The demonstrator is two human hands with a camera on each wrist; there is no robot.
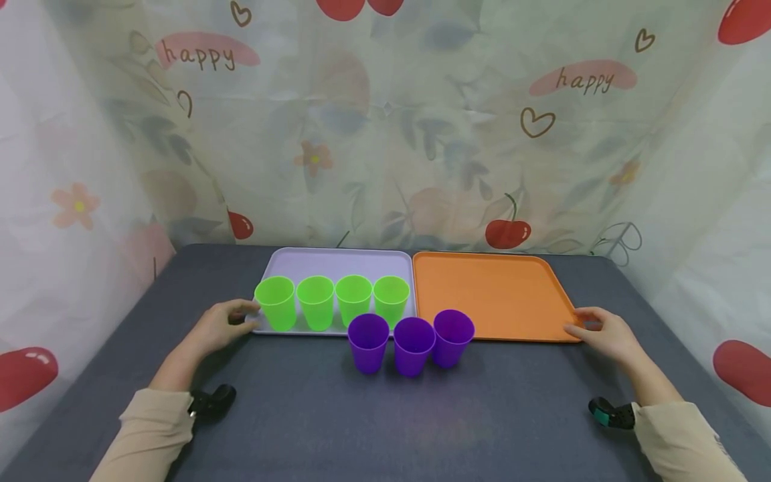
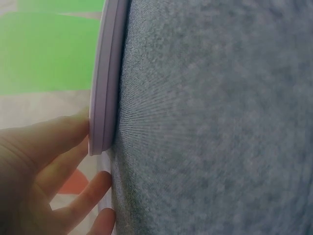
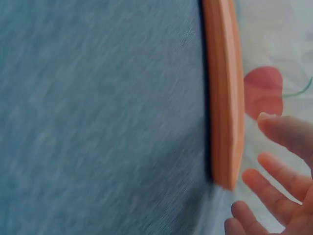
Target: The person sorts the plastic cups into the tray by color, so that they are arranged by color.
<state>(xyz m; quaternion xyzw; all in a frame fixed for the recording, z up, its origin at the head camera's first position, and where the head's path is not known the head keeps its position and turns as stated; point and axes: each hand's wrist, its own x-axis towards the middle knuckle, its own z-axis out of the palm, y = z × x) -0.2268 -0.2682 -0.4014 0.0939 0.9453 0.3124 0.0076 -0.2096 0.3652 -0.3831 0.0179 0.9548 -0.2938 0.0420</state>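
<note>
My left hand (image 1: 220,325): fingers loose, touching lilac tray (image 1: 343,262). My right hand (image 1: 610,336): fingers spread, beside orange tray (image 1: 488,291). Trays likely light, stiff; hold by rims (image 3: 226,98).

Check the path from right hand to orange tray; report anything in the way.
Nothing visible: the right hand is at the near right corner of the orange tray, and the purple cups stand well left of the hand.

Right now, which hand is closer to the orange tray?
The right hand. It's beside the orange tray's near right corner; the left hand is farther away, at the lavender tray's near left corner.
</note>
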